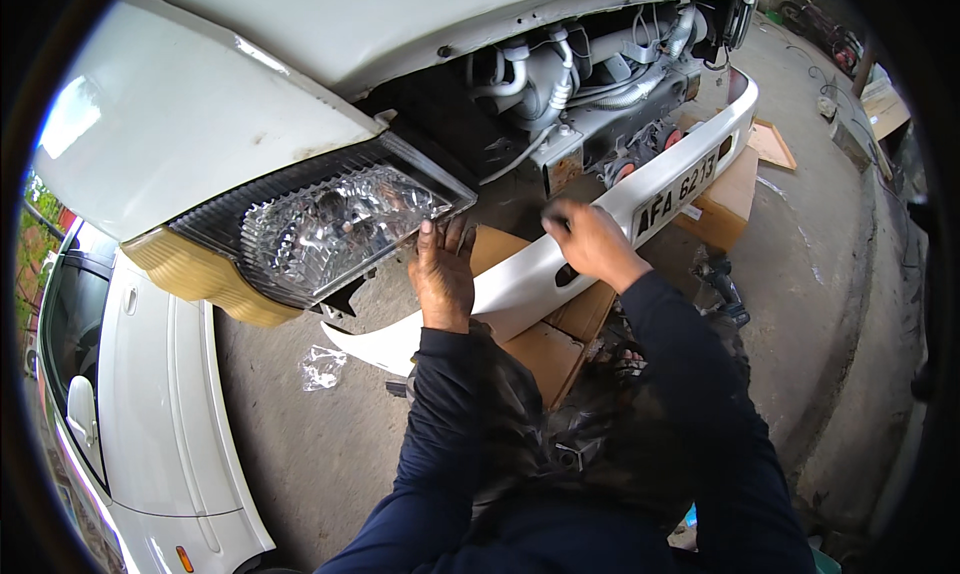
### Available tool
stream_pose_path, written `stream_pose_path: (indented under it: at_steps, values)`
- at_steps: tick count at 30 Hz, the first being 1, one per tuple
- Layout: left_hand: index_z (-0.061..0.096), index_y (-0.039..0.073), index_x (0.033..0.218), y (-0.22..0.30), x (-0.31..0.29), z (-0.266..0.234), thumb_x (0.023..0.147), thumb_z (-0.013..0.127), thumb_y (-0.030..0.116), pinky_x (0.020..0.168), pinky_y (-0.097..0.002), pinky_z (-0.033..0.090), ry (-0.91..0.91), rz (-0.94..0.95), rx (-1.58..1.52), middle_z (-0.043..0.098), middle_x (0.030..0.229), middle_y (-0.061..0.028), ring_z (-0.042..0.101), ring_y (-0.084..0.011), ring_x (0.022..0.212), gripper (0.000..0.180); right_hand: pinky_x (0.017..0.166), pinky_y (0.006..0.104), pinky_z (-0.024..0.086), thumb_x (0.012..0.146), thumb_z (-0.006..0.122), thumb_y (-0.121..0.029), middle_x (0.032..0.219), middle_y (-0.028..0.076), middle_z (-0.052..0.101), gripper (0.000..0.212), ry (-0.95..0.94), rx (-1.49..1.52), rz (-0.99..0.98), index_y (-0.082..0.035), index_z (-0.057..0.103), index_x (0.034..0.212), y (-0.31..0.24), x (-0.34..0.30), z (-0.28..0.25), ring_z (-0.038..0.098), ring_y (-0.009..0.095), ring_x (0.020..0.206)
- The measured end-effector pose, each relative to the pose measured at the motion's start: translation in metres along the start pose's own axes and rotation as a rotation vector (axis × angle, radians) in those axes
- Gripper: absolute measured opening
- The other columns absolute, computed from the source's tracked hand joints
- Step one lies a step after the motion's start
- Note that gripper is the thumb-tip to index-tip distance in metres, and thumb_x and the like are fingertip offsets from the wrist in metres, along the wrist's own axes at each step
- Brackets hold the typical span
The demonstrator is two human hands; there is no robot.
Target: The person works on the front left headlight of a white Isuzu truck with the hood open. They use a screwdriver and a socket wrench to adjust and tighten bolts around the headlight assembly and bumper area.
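Navy sleeves [440,424] reach forward; my left fingers [428,242] lie extended, unclenched, against the headlight [340,224]; my right fingers [572,212] curl over the white bumper [505,296], grip unclear.

Toward ten o'clock, the broad white metal body panel [210,114] wears smooth, glossy paint that throws back a hard glare. Below it, the angular clear headlamp [335,224] has a shiny, plastic-looking cover over faceted, mirror-bright insides, and the wavy pale-yellow panel [215,274] at nine looks ribbed and satiny. Between twelve and one I see dull silvery metal pipes [519,69]. The long curved white bumper [625,196], running eight to two, is smooth; brown cardboard [545,359] at five is matt; crinkled clear plastic film [322,367] at eight glints on rough grey concrete [285,429]
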State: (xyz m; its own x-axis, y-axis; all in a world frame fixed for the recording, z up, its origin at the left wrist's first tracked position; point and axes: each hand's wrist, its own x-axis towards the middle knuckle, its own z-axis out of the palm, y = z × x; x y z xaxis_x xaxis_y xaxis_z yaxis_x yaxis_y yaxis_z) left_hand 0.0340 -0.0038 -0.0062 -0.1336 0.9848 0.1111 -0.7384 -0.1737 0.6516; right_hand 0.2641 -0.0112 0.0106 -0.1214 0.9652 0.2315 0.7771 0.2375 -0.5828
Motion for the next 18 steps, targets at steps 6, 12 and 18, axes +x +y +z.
stream_pose_path:
  at_steps: [6, 12, 18]
  values:
    - [0.044, 0.004, 0.142, -0.004, 0.004, -0.009, 0.092, 0.071, 0.045, 0.119, -0.0516, 0.030, -0.041, -0.010, 0.101, 0.054, 0.143, -0.0144, 0.046, -0.0331, 0.140, 0.070, 0.083, 0.0450, 0.053, 0.101, 0.065, -0.034, 0.111, -0.001, 0.065, 0.028, 0.093, 1.244, 0.197, -0.010, 0.063, 0.114, -0.016, 0.074, 0.031, 0.061, 0.018, 0.103]
    - [0.057, 0.005, 0.125, -0.002, 0.004, -0.013, 0.090, 0.075, 0.033, 0.115, -0.0526, 0.035, 0.004, -0.009, 0.054, 0.063, 0.126, -0.0096, 0.054, -0.0317, 0.132, 0.048, 0.101, 0.0498, 0.041, 0.103, 0.050, -0.055, 0.135, 0.006, 0.057, 0.057, -0.315, 1.848, 0.101, -0.014, 0.049, 0.141, -0.041, 0.083, 0.063, 0.055, 0.023, 0.120]
    - [0.047, 0.004, 0.142, 0.004, -0.003, -0.019, 0.094, 0.069, 0.039, 0.117, -0.0549, 0.033, -0.095, -0.065, 0.020, 0.054, 0.143, -0.0133, 0.045, -0.0339, 0.139, 0.063, 0.103, 0.0473, 0.041, 0.101, 0.054, -0.056, 0.144, 0.011, 0.053, 0.063, -0.182, 1.815, 0.178, -0.012, 0.045, 0.145, -0.052, 0.079, 0.067, 0.052, 0.026, 0.127]
